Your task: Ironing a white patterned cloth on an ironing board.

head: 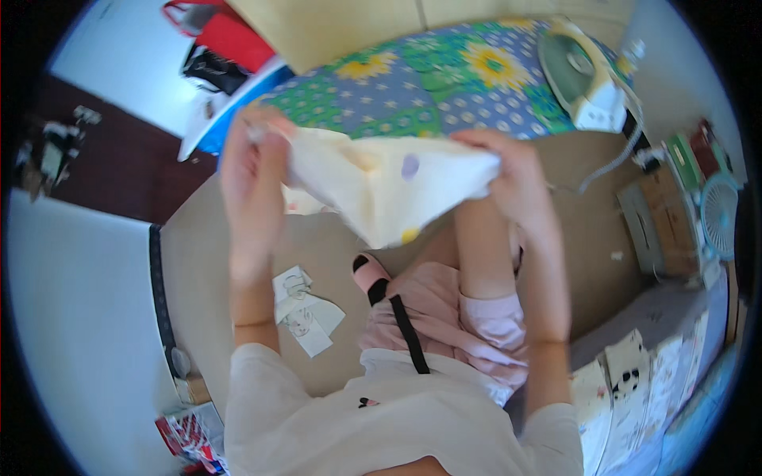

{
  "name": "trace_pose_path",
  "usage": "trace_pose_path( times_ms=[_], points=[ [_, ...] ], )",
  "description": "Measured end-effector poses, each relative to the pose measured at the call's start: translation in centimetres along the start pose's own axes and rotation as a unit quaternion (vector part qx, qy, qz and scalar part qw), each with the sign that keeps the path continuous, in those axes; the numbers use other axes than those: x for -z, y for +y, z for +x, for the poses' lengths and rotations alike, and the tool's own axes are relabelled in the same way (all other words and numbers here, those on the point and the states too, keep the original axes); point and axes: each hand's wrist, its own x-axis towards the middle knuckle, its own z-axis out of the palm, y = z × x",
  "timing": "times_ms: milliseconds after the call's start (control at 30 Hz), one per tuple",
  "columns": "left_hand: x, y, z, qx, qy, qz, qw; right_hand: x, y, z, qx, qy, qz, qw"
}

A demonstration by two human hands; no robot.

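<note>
A white cloth [381, 172] with purple and yellow spots hangs in the air before me, stretched between both hands. My left hand [256, 149] grips its left corner, and my right hand [506, 160] pinches its right end. Its middle sags downward in folds over my lap. Beyond it lies an ironing board [399, 89] with a flowered, patchwork-patterned cover. An iron [580, 77] rests at the board's right end, its cord trailing down on the right. Part of another pale cloth [306, 202] shows behind the held one.
Pieces of printed white cloth [303, 315] lie on the floor at left. Several printed cloths [625, 381] are laid out beside me at lower right. A small blue fan [718, 208] and a cardboard box [667, 220] stand at right. A red bag [235, 38] sits at upper left.
</note>
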Motion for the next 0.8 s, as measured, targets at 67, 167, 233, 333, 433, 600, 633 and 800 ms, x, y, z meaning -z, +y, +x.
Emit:
trace_pose_path(
  times_ms=[67,167,233,333,433,600,633,800],
  points=[
    [4.0,0.7,3.9,-0.002,0.04,0.01,0.999,1.2,-1.2,5.5,0.115,-0.031,-0.136,0.984],
    [11.3,2.8,8.7,-0.045,0.094,0.105,0.989,0.9,-3.9,14.9,0.144,-0.096,-0.276,0.946],
    [14.5,2.9,12.7,-0.07,0.083,0.121,0.987,3.4,-5.0,20.3,0.101,-0.094,-0.321,0.937],
    [20.9,4.1,16.6,-0.077,0.154,0.299,0.938,1.5,-10.6,25.3,0.119,-0.058,-0.371,0.919],
    [26.9,9.8,14.8,-0.019,0.239,0.401,0.884,-7.4,-16.0,28.6,0.209,-0.041,-0.334,0.918],
    [30.1,13.2,15.9,-0.099,0.413,0.412,0.806,-12.3,-19.6,29.8,0.25,-0.028,-0.302,0.92],
    [31.5,14.1,15.2,-0.164,0.434,0.354,0.812,-14.7,-20.5,29.5,0.282,-0.028,-0.283,0.916],
    [35.1,14.5,11.1,-0.039,0.237,0.688,0.684,-20.2,-20.7,31.6,0.478,0.044,-0.366,0.797]
  ],
)
